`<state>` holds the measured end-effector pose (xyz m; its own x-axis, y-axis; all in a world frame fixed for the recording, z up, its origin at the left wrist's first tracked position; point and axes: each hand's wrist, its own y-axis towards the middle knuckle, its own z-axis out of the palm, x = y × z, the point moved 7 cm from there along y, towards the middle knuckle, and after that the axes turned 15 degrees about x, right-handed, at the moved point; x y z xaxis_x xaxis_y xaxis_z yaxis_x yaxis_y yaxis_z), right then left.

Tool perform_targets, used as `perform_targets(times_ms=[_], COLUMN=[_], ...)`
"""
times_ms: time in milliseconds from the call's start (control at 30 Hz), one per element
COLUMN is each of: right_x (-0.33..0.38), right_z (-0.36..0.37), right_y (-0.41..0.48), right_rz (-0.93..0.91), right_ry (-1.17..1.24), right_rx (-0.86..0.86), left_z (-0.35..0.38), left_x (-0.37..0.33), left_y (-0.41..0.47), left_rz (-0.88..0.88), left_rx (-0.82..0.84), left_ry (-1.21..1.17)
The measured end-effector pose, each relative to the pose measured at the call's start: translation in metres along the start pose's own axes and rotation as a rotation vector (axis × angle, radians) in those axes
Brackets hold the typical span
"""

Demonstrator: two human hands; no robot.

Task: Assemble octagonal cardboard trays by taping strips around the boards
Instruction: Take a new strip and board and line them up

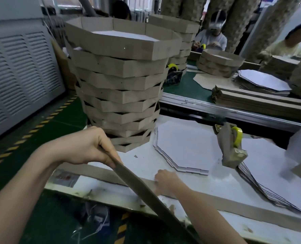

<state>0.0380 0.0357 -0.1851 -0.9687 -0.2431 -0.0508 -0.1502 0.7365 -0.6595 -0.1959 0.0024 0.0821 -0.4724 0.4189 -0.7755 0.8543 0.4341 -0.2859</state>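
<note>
My left hand (pixel 91 147) grips the upper end of a long brown cardboard strip (pixel 142 189) that slants down toward the lower right, off the table's front edge. My right hand (pixel 167 181) rests with curled fingers on another brown strip (pixel 243 206) lying flat along the white table; whether it pinches that strip I cannot tell. A small stack of white octagonal boards (pixel 183 147) lies just beyond my right hand. A tape dispenser (pixel 232 147) with yellowish tape stands to the right of the boards.
A tall stack of finished octagonal trays (pixel 121 81) rises at the table's left end. More white boards (pixel 262 184) fan out on the right. A grey louvred machine (pixel 19 81) stands to the left. Across a green bench (pixel 186 83), other people sit among trays and strip piles.
</note>
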Motion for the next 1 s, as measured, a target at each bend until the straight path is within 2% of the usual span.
perform_targets(times_ms=[233, 567, 700, 867, 1000], right_x=[0.002, -0.034, -0.069, -0.127, -0.153], right_z=[0.007, -0.026, -0.073, -0.136, -0.175], right_y=[0.007, -0.004, -0.038, -0.131, -0.216], right_rz=[-0.012, -0.040, -0.032, -0.007, -0.031], right_ry=[0.056, 0.551, 0.701, 0.795, 0.828], right_rx=[-0.023, 0.074, -0.111, -0.370, -0.578], left_z=[-0.004, -0.010, -0.009, 0.004, 0.019], left_x=[0.002, -0.004, -0.018, -0.044, -0.074], left_y=[0.006, 0.021, 0.037, 0.067, 0.101], left_rz=[0.022, -0.021, -0.031, 0.018, 0.094], left_rx=[-0.011, -0.004, 0.019, 0.065, -0.009], left_ry=[-0.012, 0.054, 0.106, 0.216, 0.344])
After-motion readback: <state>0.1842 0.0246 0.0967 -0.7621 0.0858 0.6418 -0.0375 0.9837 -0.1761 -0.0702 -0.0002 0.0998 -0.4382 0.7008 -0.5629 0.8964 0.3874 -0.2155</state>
